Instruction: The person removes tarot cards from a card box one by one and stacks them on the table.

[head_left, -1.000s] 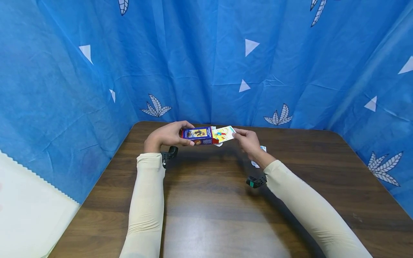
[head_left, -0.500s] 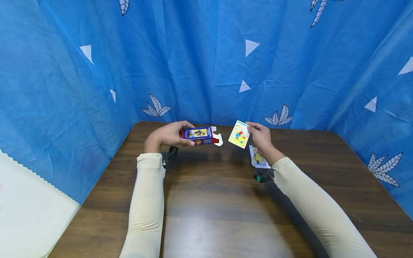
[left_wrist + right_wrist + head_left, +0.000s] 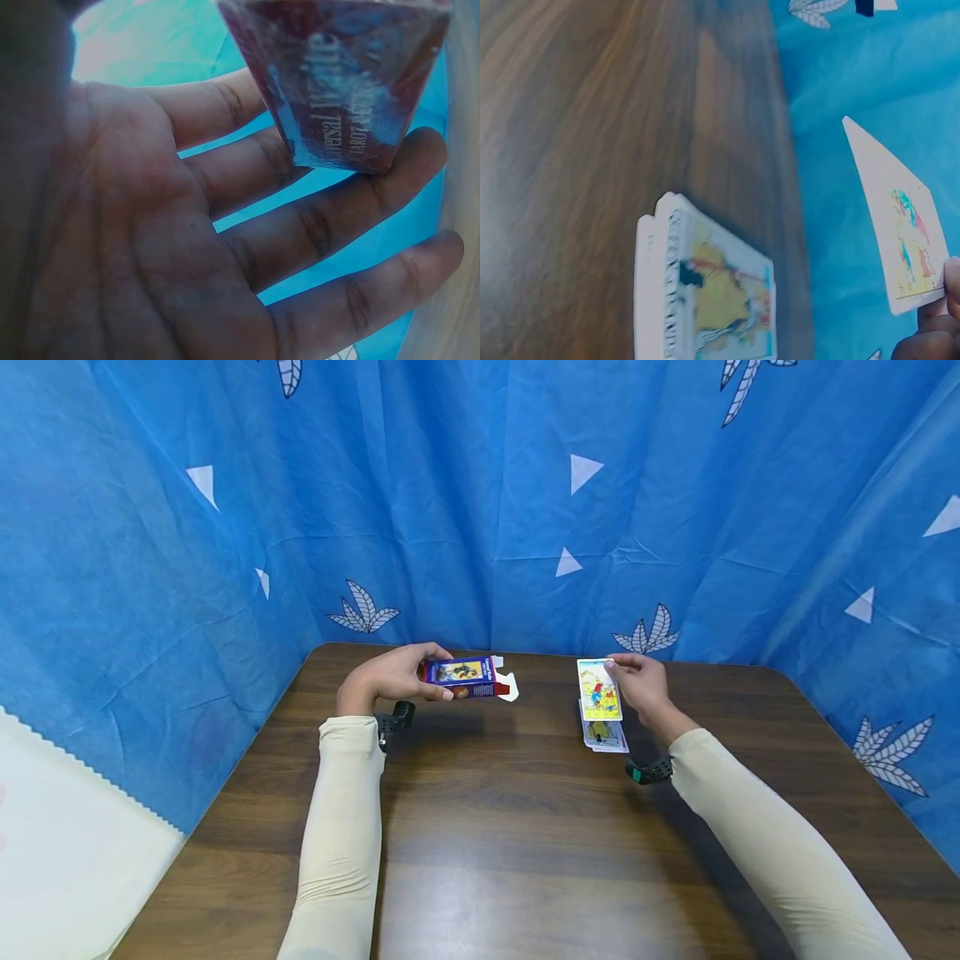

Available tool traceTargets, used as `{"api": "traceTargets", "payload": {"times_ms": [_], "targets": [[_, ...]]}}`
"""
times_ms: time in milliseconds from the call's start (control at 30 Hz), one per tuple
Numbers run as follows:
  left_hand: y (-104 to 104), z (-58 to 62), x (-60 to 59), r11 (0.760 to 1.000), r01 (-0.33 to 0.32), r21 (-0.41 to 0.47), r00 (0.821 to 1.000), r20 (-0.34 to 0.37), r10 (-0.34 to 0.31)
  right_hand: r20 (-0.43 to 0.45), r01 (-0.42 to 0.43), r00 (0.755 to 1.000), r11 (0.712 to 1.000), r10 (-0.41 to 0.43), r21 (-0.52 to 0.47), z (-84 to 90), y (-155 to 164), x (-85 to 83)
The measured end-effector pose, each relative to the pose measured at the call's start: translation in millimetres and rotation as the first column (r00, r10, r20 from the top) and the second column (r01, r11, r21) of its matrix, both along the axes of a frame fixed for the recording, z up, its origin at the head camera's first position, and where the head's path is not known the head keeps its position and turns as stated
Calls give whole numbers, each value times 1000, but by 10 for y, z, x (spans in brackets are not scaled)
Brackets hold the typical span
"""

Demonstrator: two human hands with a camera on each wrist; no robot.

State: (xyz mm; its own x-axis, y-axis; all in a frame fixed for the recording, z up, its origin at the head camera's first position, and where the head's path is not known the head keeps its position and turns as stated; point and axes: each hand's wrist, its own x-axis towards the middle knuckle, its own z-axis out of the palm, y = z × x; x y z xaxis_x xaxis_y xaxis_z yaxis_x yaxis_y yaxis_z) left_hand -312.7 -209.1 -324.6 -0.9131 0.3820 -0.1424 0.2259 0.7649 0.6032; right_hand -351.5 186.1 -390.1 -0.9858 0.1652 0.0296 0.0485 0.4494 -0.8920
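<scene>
My left hand point(image 3: 386, 677) grips a blue and red tarot card box point(image 3: 465, 677) above the far part of the wooden table point(image 3: 480, 827); its white end flap hangs open to the right. In the left wrist view the box point(image 3: 341, 75) rests against my fingertips point(image 3: 420, 150). My right hand point(image 3: 637, 683) pinches one yellow picture card point(image 3: 597, 690) by its edge, just above a small stack of cards point(image 3: 604, 735) lying on the table. The right wrist view shows the held card point(image 3: 900, 225) hovering over that stack point(image 3: 705, 296).
A blue curtain point(image 3: 480, 502) with white leaf and triangle prints encloses the table at the back and both sides. Black wrist cameras point(image 3: 648, 771) sit on both forearms. A pale surface point(image 3: 67, 852) lies beyond the table's left edge.
My right hand has drawn the yellow card out of the box and carried it right, to just above the stack. The left hand and box have stayed put.
</scene>
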Motion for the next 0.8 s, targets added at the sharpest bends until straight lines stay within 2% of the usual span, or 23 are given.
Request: {"api": "traceTargets", "payload": {"times_ms": [133,367,600,800], "targets": [[2,-6,-10,1000,0,-2,1000,4,0,8,19,1000,1000,-19,1,-56,58,3],[-12,-6,-16,1000,4,-12,1000,-1,-4,34,-22,999,999,21,45,-154,149,-35],[-13,-6,-10,1000,-2,-7,1000,7,2,155,-47,987,997,36,68,-315,212,-50],[-20,-5,-7,1000,-2,0,1000,9,2,208,-48,977,998,41,33,-366,203,-45]]}}
